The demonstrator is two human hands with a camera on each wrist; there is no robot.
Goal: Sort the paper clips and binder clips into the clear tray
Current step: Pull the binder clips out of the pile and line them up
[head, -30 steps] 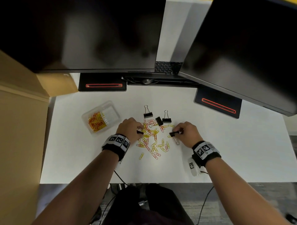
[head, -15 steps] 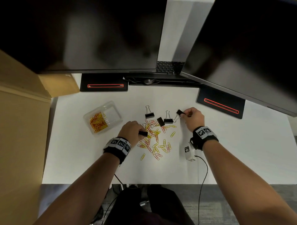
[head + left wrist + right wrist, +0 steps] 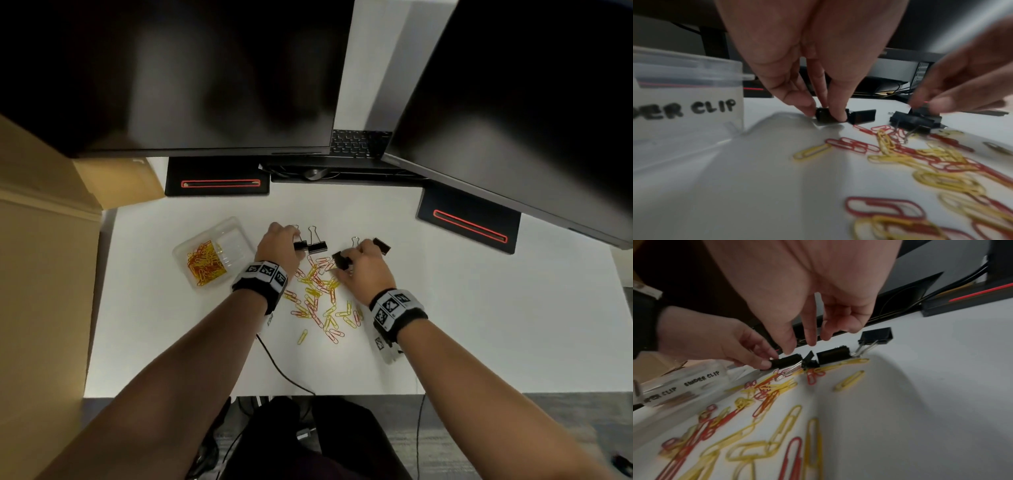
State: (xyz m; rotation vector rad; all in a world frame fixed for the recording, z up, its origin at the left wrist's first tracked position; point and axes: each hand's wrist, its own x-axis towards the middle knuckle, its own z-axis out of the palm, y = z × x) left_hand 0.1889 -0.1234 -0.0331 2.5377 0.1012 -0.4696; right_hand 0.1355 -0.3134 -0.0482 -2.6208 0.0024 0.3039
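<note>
Toward the worktop's left edge, the clear tray (image 3: 239,229) holds paper clips (image 3: 203,262). The left hand (image 3: 279,248) pinches a black binder clip (image 3: 300,245); the right hand (image 3: 364,270) apparently grips another binder clip (image 3: 340,260), above loose paper clips (image 3: 318,298).

White desk (image 3: 479,325). Two dark monitors up top: left monitor (image 3: 191,75), right monitor (image 3: 534,102), angled toward each other. Each sits on a black stand base with a red stripe: left base (image 3: 217,181), right base (image 3: 469,224). Laptop keyboard (image 3: 358,143) visible in the gap between the screens. Cardboard box (image 3: 37,274) along the desk's left edge. Black cable (image 3: 281,371) runs over the near desk edge. Grey carpet (image 3: 513,431) below.
</note>
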